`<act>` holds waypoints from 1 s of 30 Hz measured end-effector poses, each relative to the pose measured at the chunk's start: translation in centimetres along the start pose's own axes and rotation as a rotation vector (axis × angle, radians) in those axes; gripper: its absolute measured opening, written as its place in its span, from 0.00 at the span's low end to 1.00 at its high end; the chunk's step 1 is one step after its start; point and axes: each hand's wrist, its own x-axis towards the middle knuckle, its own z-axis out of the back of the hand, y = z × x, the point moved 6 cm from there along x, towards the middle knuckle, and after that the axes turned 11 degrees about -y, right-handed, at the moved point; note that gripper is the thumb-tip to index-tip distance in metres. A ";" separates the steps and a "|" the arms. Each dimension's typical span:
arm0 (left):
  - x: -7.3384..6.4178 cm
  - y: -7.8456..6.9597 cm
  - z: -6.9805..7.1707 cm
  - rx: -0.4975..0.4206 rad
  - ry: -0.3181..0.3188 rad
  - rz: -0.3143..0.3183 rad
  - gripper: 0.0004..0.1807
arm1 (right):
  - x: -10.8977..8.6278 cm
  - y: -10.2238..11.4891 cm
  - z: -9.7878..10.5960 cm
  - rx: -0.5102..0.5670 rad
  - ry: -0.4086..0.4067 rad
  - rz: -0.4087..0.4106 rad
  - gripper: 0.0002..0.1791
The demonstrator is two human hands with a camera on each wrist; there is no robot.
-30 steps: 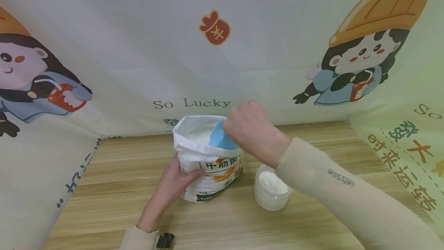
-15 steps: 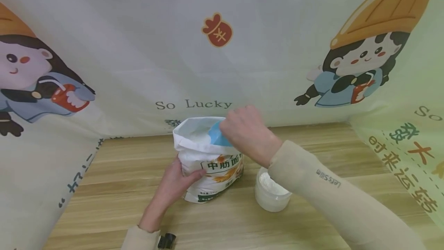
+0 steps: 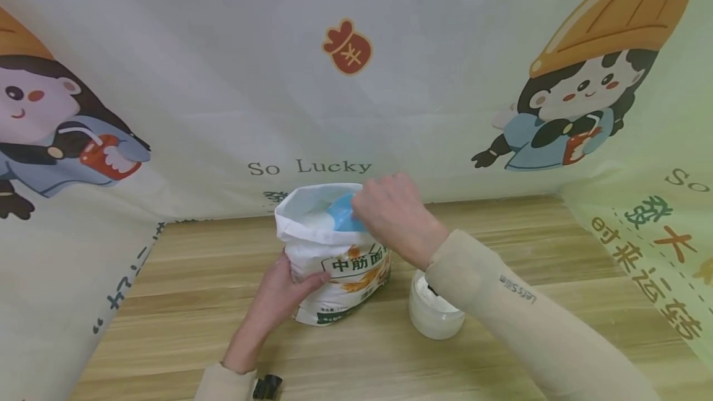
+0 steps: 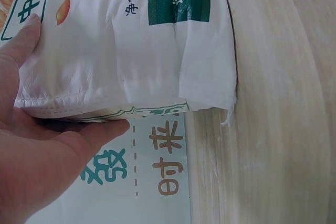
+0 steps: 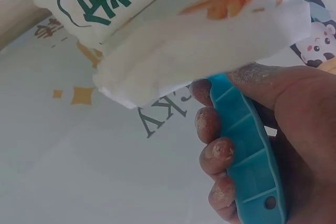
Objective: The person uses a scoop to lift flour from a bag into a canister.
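A white flour bag (image 3: 312,252) with green and orange print stands upright on the wooden table, its top rolled open. My left hand (image 3: 286,293) grips the bag's left side, thumb on the front and fingers behind; the left wrist view shows this hold on the bag (image 4: 105,61) too. Curled round the ribbed handle of a blue scoop (image 5: 249,150), my right hand (image 3: 392,215) is at the bag's mouth, with flour on its fingertips (image 5: 223,150). The scoop's head (image 3: 344,214) is inside the bag, partly over white flour (image 3: 317,221).
A clear round tub (image 3: 436,320) holding white flour stands right of the bag, partly hidden beneath my right forearm. The wooden table (image 3: 184,302) meets a printed cloth backdrop (image 3: 250,79) behind and at both sides.
My right hand has moved slightly left and down with the scoop, whose head sits a little further left in the bag. My left hand keeps its grip in the same spot.
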 end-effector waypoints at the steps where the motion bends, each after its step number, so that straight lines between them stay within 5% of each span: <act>1: 0.0 0.0 0.0 0.000 -0.001 0.000 0.37 | 0.0 0.0 -0.1 0.002 0.001 -0.002 0.18; 30: 0.0 -0.1 -0.2 0.009 0.000 0.004 0.37 | -0.9 -1.2 -2.8 0.195 0.090 -0.123 0.16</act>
